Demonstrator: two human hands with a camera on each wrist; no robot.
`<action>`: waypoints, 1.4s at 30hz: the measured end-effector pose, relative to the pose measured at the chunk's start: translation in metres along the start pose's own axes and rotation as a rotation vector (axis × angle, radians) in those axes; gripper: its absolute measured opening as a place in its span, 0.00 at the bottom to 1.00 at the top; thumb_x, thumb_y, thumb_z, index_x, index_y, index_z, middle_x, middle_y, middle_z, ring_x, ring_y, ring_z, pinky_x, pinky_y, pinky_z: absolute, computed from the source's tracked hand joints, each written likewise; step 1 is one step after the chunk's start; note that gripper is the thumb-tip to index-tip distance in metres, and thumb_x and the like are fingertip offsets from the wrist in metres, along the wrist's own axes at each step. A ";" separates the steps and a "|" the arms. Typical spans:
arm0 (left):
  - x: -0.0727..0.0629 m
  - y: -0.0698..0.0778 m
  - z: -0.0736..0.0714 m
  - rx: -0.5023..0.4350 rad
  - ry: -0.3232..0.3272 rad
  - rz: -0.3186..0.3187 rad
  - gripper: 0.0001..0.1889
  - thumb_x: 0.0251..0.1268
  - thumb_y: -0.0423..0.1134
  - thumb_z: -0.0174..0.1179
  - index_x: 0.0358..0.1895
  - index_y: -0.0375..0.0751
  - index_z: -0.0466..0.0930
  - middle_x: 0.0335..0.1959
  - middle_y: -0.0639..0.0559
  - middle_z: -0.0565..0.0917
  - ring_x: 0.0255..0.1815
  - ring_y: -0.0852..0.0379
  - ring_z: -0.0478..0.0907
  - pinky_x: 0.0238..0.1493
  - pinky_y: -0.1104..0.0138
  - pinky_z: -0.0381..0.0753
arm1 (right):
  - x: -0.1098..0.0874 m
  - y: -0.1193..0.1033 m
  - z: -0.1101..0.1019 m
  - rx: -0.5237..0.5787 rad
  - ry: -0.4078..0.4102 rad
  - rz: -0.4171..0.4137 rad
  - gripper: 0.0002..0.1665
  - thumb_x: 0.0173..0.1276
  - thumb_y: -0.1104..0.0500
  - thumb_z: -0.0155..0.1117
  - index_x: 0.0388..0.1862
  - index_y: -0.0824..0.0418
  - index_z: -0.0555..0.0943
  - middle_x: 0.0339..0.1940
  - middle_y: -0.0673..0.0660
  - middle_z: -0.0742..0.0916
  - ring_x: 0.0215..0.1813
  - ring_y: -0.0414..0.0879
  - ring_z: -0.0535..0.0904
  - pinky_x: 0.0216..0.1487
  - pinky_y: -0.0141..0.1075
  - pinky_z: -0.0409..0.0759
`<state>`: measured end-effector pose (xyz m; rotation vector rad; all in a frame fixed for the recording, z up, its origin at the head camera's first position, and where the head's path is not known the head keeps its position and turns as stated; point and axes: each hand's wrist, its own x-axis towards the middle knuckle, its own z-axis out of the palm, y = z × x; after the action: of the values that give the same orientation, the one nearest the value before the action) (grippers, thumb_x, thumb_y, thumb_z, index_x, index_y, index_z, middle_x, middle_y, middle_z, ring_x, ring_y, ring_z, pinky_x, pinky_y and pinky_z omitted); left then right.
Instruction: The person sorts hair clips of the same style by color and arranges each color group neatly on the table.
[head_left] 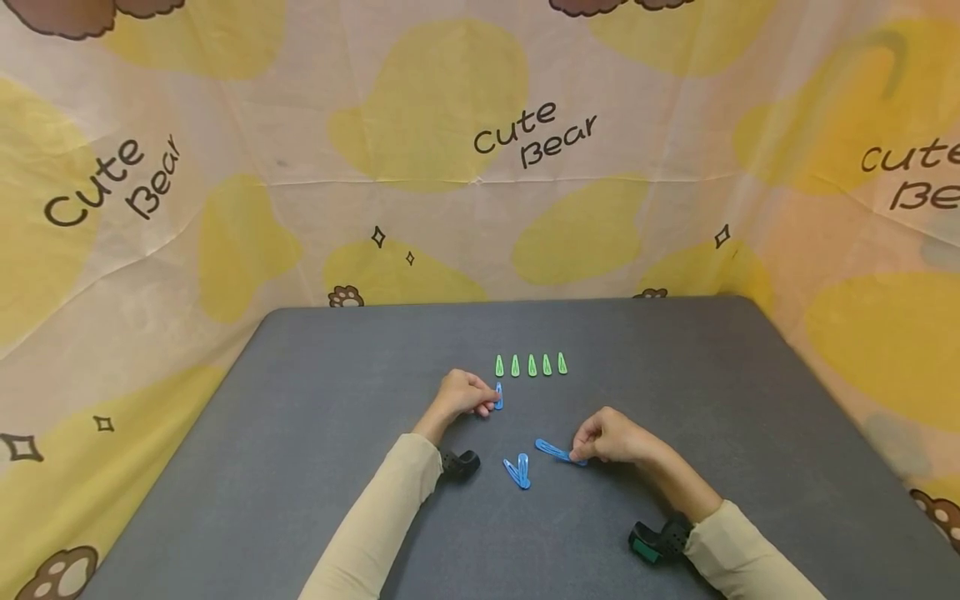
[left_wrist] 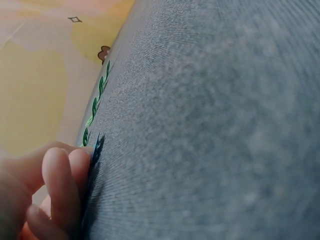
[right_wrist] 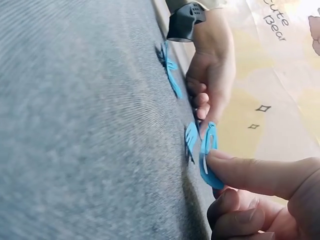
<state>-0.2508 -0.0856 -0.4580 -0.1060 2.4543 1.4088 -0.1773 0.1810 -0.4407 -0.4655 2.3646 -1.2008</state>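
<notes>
At the near side of the green row, my left hand [head_left: 467, 393] pinches a blue snap hair clip [head_left: 498, 395] that stands lengthwise on the table. In the left wrist view only the tip of this clip [left_wrist: 96, 142] shows past the fingers. My right hand [head_left: 611, 435] holds another blue hair clip [right_wrist: 207, 155] between thumb and fingers, tilted up from the cloth. Just beyond it in the right wrist view lies one more blue clip [right_wrist: 191, 140]. Between the two forearms, two blue clips [head_left: 520, 472] lie in a V, touching at their near ends.
Several green hair clips [head_left: 532, 365] stand in an even row toward the back of the grey table [head_left: 360, 367]. A patterned cloth [head_left: 427, 108] hangs behind and at both sides. Each wrist wears a black camera mount [head_left: 459, 465].
</notes>
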 end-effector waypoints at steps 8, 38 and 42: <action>0.000 -0.002 -0.001 -0.006 -0.003 0.011 0.07 0.53 0.36 0.69 0.24 0.36 0.84 0.10 0.59 0.78 0.10 0.69 0.73 0.15 0.78 0.68 | 0.005 -0.003 0.001 0.078 -0.001 0.026 0.11 0.61 0.62 0.66 0.28 0.72 0.81 0.13 0.44 0.71 0.16 0.35 0.63 0.19 0.28 0.62; -0.003 -0.001 -0.001 0.014 0.035 0.007 0.07 0.53 0.38 0.70 0.24 0.38 0.86 0.10 0.60 0.78 0.12 0.69 0.74 0.17 0.78 0.69 | 0.050 -0.014 0.010 0.312 0.066 0.134 0.10 0.66 0.62 0.62 0.34 0.70 0.80 0.16 0.46 0.77 0.19 0.35 0.70 0.23 0.28 0.70; -0.004 -0.001 -0.002 0.011 0.037 0.002 0.07 0.53 0.38 0.70 0.24 0.38 0.86 0.10 0.60 0.78 0.11 0.69 0.74 0.17 0.79 0.69 | 0.057 -0.017 0.014 0.306 0.094 0.160 0.09 0.66 0.62 0.63 0.34 0.69 0.81 0.16 0.46 0.77 0.19 0.35 0.70 0.23 0.27 0.69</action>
<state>-0.2474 -0.0880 -0.4570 -0.1287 2.4929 1.4058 -0.2164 0.1346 -0.4470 -0.1183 2.1905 -1.5014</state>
